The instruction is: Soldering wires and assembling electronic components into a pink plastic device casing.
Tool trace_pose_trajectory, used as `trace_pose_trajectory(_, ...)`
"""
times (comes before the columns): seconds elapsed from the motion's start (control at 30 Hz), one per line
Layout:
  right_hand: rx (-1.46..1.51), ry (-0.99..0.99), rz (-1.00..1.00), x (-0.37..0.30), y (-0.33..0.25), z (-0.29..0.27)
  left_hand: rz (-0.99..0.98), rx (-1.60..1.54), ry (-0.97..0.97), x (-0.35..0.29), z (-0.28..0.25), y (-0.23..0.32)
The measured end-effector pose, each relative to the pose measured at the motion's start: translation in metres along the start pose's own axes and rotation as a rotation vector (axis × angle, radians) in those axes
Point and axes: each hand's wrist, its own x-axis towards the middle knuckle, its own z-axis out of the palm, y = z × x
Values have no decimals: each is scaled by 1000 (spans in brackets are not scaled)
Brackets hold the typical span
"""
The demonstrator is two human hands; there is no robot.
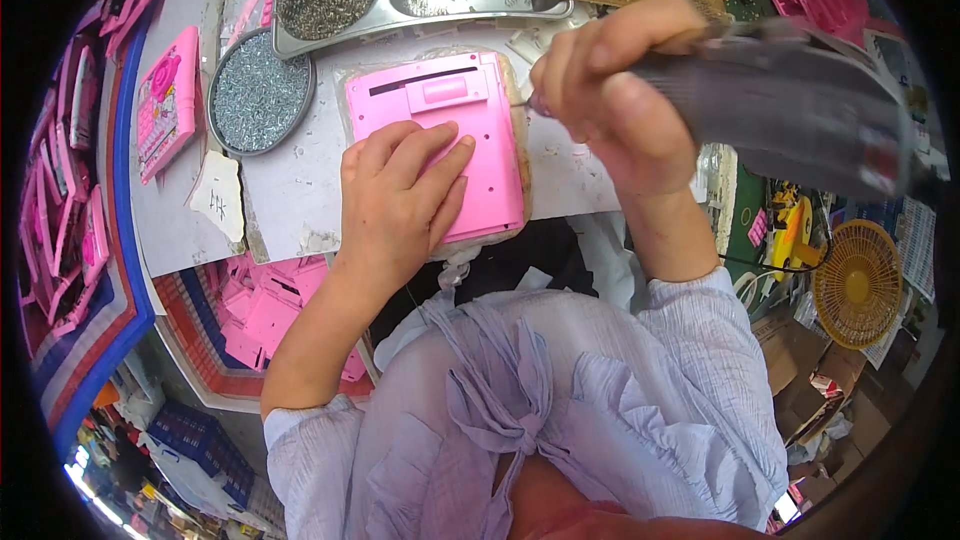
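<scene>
A pink plastic casing [480, 155] lies back side up on a padded, plastic-wrapped support [521, 155]. It has screw holes, a long slot and a raised rectangular part. My left hand [400, 185] rests on its lower left, fingers stretched out over the surface. My right hand [630, 105] is wrapped round the front of a dark electric screwdriver [780, 110], blurred toward its rear. The tool lies nearly level, its tip pointing left close to the casing's right edge. Whether the tip carries a screw is too small to tell.
A round dish [212, 115] of small screws stands left, beside a pink toy casing [165, 105]. A metal tray [430, 24] with small spring-like pieces lies at the back. Pink parts [265, 315] fill a bin below the table. Far right is a yellow fan [856, 283].
</scene>
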Motion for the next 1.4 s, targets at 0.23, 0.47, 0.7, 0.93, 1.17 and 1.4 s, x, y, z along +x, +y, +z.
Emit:
trace_pose_trajectory(0.23,122,6,50,-9,1,2,5,-13,-5,3,-2,1)
trace_pose_trajectory(0.47,-134,19,192,-48,-27,15,33,-44,26,7,5,0)
trace_pose_trajectory(0.7,190,46,-54,-9,-64,23,61,182,92,49,-6,-35)
trace_pose_trajectory(0.93,208,-157,-123,9,-86,-21,-618,-335,807,-166,-63,-71)
trace_pose_trajectory(1.17,302,-93,9,28,-46,-7,-1747,368,471,-500,-3,-133)
trace_pose_trajectory(1.4,209,-31,14,36,-47,3,-604,443,596,-159,-107,-173)
